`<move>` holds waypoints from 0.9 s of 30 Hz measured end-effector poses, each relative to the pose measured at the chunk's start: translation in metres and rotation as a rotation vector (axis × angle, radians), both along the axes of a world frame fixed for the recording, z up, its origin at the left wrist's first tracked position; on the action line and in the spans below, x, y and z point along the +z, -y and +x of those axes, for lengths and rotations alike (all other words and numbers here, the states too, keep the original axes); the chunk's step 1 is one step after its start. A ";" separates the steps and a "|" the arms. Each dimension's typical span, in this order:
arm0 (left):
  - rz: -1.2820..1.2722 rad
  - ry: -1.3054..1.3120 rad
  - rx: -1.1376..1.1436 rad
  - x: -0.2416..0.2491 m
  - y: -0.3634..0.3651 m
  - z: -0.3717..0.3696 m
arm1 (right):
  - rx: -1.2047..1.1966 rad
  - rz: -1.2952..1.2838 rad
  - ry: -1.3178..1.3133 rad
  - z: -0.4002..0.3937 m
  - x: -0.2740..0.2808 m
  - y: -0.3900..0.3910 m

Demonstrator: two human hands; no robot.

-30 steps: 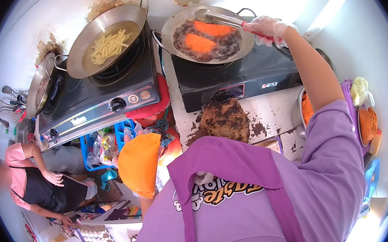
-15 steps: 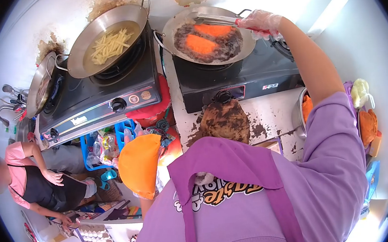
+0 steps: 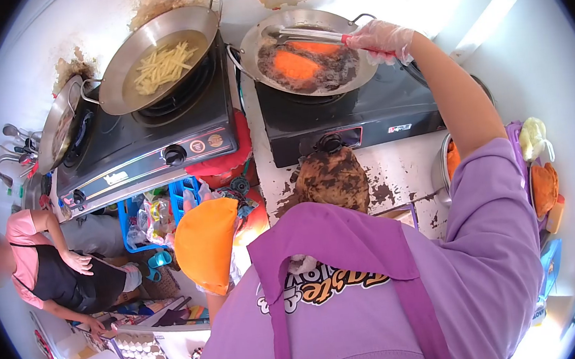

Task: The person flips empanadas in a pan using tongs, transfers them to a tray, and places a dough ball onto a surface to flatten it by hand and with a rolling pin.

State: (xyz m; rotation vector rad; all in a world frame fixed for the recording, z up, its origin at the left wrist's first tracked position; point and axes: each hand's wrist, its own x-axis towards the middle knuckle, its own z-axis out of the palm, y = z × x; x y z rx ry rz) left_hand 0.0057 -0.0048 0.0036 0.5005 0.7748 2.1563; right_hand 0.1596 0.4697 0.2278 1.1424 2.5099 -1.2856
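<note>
Inside a clear plastic glove, my right hand (image 3: 382, 40) grips metal tongs (image 3: 309, 35) with red handles. The tongs reach over the right wok (image 3: 358, 77), their tips at the upper piece. Two bright orange pieces, a near one (image 3: 294, 65) and a far one (image 3: 315, 48), fry in its dark bubbling oil. At lower left, an orange half-moon empanada (image 3: 206, 245) is held up by my left hand (image 3: 218, 296), whose fingers are mostly hidden behind it.
Potato strips (image 3: 167, 65) lie in oil in another wok (image 3: 114, 92) on the left stove. A brown-stained round thing (image 3: 332, 182) is by the right stove's knob. At the right stands a metal pot (image 3: 441, 166) with orange contents. A person in a black apron (image 3: 64, 284) is at far left.
My right hand and the tongs have shifted slightly left and down over the wok. The tongs now cover more of the far orange piece. My left hand's empanada stays in place.
</note>
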 end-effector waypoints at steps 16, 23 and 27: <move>0.050 0.196 0.000 0.036 -0.008 0.011 | 0.102 0.046 0.089 0.011 -0.005 0.006; -0.116 0.046 0.041 0.012 -0.003 -0.006 | 0.104 0.005 0.138 0.021 -0.004 0.007; -0.554 -1.041 0.291 0.036 -0.010 0.000 | 0.103 0.020 0.159 0.026 0.002 0.014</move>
